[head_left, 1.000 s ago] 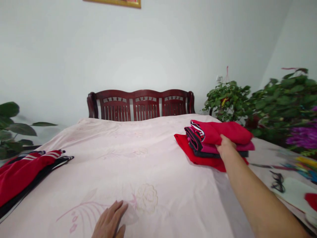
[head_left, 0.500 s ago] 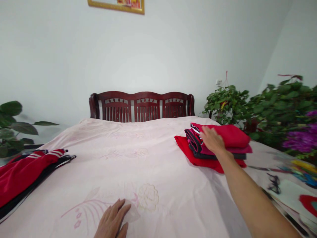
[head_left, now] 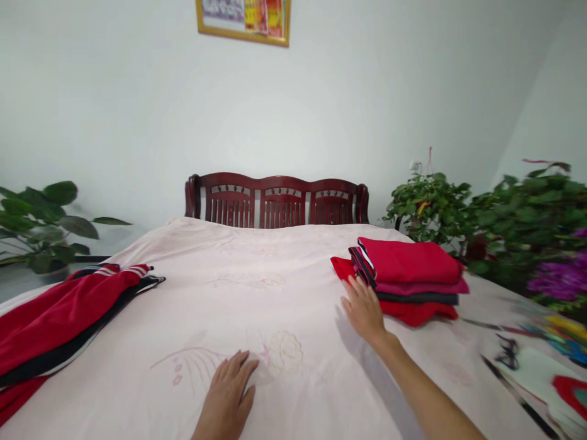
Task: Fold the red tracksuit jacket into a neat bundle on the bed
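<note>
A stack of folded clothes [head_left: 413,263] in red, magenta and dark grey stands on the right side of the pale pink bed sheet [head_left: 293,305]. In front of the stack's left corner is my right hand [head_left: 364,308], fingers apart and holding nothing; whether its fingertips touch the cloth I cannot tell. My left hand [head_left: 229,391] rests at the near middle of the sheet, fingers stretched out, beside a printed flower. Red and black garments with white stripes [head_left: 77,311] lie unfolded in a heap at the left edge.
A dark red wooden headboard [head_left: 282,198] stands against the wall at the back. Leafy plants [head_left: 431,205] are on the right, and another potted plant [head_left: 50,220] is on the left. Eyeglasses [head_left: 507,351] and a black strap-like thing [head_left: 518,388] lie at the right.
My right hand has come off the top of the folded stack and moved left and nearer to me. The view has shifted slightly; my left hand stays on the sheet.
</note>
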The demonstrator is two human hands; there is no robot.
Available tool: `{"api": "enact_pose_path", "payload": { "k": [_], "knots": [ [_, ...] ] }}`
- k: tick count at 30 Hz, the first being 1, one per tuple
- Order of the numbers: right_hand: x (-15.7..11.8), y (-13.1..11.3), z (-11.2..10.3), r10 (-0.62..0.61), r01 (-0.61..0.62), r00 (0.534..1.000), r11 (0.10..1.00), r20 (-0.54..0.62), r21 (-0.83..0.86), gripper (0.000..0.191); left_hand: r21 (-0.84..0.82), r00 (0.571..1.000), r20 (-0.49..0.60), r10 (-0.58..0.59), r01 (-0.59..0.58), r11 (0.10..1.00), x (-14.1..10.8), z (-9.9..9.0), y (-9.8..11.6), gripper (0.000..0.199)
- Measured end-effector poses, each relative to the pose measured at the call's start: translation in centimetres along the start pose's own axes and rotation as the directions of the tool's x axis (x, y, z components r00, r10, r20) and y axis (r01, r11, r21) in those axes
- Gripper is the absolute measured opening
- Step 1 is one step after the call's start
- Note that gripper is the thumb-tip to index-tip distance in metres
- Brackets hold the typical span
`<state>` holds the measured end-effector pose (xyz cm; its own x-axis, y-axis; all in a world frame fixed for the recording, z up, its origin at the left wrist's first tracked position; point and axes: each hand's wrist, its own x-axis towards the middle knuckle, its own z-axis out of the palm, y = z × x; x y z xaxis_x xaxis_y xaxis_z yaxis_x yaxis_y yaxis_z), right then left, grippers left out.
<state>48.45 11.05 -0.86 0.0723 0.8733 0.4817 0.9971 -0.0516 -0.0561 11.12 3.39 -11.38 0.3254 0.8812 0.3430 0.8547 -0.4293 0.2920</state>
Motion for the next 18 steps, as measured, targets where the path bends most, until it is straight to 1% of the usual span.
{"api": "enact_pose_path", "payload": {
  "k": [2,4,6,8,11,15,18],
  "knots": [
    [-3.7,-3.6,1.6,0.008,-0.022,0.988,0.996,0.153,0.089,0.053,0.015,1.000,-0.005,-0.012,0.012,1.000,0.0,-0.5,0.9,0.052],
    [-7.0,-6.8,2.8,0.003,-0.054,0.954,0.986,0.301,0.160,0.052,0.048,1.000,0.012,-0.017,0.017,0.999,-0.1,-1.1,1.7,0.053],
    [-9.4,-9.3,3.5,-0.018,-0.053,0.927,0.982,0.374,0.179,0.054,0.083,0.998,0.059,-0.015,0.010,0.997,-0.2,-1.7,2.3,0.053],
    [-11.1,-11.1,3.6,-0.029,-0.032,0.924,0.988,0.382,0.153,0.057,0.102,0.994,0.107,-0.008,-0.002,0.995,-0.4,-2.1,2.6,0.053],
    [-12.4,-12.6,3.5,-0.018,-0.017,0.936,0.995,0.351,0.096,0.057,0.087,0.988,0.155,-0.001,-0.012,0.996,-0.8,-2.6,2.5,0.052],
    [-13.3,-13.1,3.3,-0.018,0.007,0.956,0.999,0.293,0.039,0.057,0.045,0.981,0.194,0.003,-0.012,0.999,-1.7,-3.4,1.9,0.053],
    [-13.5,-13.1,3.1,-0.020,0.020,0.962,1.000,0.272,0.002,0.056,0.043,0.978,0.209,0.027,-0.037,0.998,-2.4,-4.6,0.7,0.053]
  ]
}}
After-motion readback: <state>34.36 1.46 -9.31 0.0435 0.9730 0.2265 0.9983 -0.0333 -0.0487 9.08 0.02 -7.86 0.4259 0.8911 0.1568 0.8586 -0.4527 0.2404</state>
